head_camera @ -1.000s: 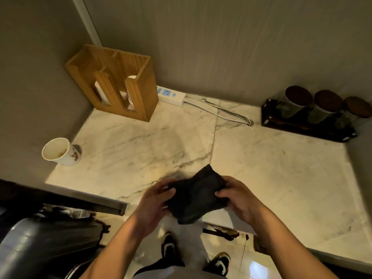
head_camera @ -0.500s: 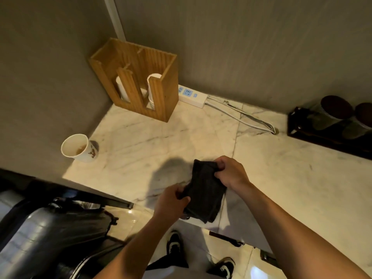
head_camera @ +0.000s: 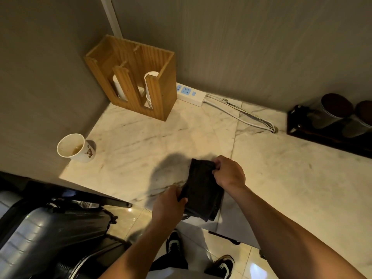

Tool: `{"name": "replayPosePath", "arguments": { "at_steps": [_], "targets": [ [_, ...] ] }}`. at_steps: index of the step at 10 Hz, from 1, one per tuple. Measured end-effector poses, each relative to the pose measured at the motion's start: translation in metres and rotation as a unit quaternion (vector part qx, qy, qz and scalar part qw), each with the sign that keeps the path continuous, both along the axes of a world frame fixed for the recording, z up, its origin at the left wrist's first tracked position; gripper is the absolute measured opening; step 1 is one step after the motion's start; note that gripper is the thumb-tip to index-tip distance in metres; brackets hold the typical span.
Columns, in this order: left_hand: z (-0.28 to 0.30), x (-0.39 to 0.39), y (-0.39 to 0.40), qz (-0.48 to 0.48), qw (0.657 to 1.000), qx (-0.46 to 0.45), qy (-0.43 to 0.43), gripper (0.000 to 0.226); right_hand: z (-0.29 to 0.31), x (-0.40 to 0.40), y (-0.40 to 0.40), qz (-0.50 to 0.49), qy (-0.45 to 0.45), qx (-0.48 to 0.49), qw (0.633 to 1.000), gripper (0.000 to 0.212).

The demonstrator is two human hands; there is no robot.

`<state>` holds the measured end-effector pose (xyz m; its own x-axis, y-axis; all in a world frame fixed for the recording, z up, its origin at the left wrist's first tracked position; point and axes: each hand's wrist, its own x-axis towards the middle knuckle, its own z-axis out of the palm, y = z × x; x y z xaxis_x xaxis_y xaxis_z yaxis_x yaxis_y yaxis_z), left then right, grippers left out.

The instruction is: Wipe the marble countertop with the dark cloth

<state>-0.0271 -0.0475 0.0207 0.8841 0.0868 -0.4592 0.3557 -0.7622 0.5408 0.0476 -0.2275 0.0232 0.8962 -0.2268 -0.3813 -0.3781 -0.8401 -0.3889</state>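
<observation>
A folded dark cloth point(head_camera: 203, 190) hangs between both hands above the front edge of the white marble countertop point(head_camera: 157, 141). My right hand point(head_camera: 229, 172) pinches its far top corner. My left hand point(head_camera: 169, 204) grips its near left edge. The cloth is stretched lengthwise between them, slightly tilted, and casts a shadow on the marble to its left. Whether its underside touches the stone I cannot tell.
A used paper cup point(head_camera: 75, 148) stands at the left edge. A wooden cup dispenser point(head_camera: 136, 77) fills the back corner, beside a white power strip point(head_camera: 190, 94) with cables point(head_camera: 241, 115). A dark tray of canisters point(head_camera: 330, 121) sits at the right. A lined bin point(head_camera: 50, 234) stands below left.
The cloth went from spread wide between both hands to folded narrow and lengthwise. My right hand moved to its far corner, my left to its near edge. The view shifted left.
</observation>
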Motion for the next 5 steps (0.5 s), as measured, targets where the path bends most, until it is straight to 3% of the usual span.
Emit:
{"name": "replayPosePath", "arguments": {
  "at_steps": [2,4,5],
  "targets": [
    [0.004,0.0,-0.002,-0.018,0.999,0.025,-0.02,0.015,0.001,-0.007,-0.005,0.017,-0.025,0.005,1.0,0.028],
    [0.005,0.002,-0.001,-0.041,0.99,0.094,-0.092,0.034,0.005,-0.034,-0.025,-0.003,-0.118,-0.011,0.993,0.029],
    [0.01,0.01,-0.005,-0.064,0.967,0.096,-0.229,0.032,0.015,-0.052,-0.04,0.004,-0.161,-0.057,0.985,0.038]
  ]
}}
